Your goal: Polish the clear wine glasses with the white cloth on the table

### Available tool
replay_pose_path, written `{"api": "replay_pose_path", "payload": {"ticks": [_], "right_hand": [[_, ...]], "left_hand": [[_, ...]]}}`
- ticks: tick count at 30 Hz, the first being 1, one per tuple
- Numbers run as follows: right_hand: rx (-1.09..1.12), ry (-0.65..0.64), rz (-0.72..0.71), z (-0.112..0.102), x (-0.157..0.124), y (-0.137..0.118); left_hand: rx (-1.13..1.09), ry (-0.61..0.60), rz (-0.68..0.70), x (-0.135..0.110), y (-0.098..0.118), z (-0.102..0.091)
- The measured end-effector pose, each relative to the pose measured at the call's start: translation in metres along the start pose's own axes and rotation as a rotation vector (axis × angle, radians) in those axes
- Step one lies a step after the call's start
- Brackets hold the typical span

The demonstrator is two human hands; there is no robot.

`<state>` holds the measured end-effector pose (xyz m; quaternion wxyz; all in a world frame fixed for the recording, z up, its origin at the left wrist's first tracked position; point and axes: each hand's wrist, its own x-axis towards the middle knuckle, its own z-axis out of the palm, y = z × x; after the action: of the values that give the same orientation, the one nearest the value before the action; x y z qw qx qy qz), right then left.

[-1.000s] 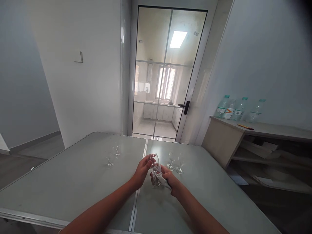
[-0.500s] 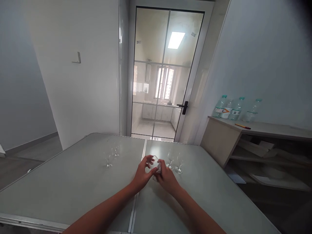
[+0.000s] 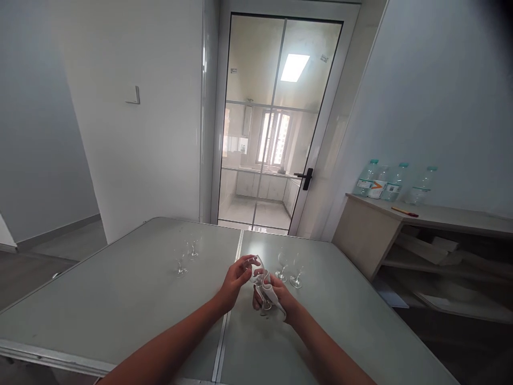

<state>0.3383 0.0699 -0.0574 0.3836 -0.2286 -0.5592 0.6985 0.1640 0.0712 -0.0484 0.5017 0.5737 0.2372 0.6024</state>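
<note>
A clear stemmed glass [image 3: 257, 264] is held tilted between my two hands, above the middle of the table. The fingers of my left hand [image 3: 237, 278] curl round its bowl. My right hand [image 3: 281, 295] is closed on a white cloth [image 3: 271, 295] that wraps about the stem, and the glass's foot pokes out below. Just beyond my right hand, two more stemmed glasses, one nearer the middle [image 3: 281, 274] and one farther right [image 3: 296, 278], stand upright. On the left half of the table are other clear glasses [image 3: 181, 266], with faint outlines.
The grey-green table [image 3: 132, 299] has a metal seam [image 3: 220, 347] down its middle. To the right, a wooden shelf unit [image 3: 368, 224] carries several plastic bottles [image 3: 396, 182] and a red-and-yellow pen-like object [image 3: 404, 212]. Behind the table is a glass-paned door [image 3: 276, 128] with a black handle [image 3: 306, 179].
My right hand has shifted down and turned, so the cloth and the glass's stem and foot now show. My left hand stays at the bowl. The view has swung slightly left.
</note>
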Motion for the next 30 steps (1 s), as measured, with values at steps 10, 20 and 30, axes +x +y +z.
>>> {"api": "replay_pose_path", "payload": {"ticks": [10,20,30], "right_hand": [[-0.553,0.275,-0.246,0.010,0.006,0.007],[0.094,-0.168,0.012,0.001,-0.003,0.004],[-0.087,0.152,-0.087,0.001,0.008,0.007]], "left_hand": [[0.268,-0.009,0.069,-0.002,0.007,0.001],[-0.073,-0.087,-0.036,0.000,-0.005,-0.002],[0.076,0.006,0.005,0.003,0.002,-0.008]]}}
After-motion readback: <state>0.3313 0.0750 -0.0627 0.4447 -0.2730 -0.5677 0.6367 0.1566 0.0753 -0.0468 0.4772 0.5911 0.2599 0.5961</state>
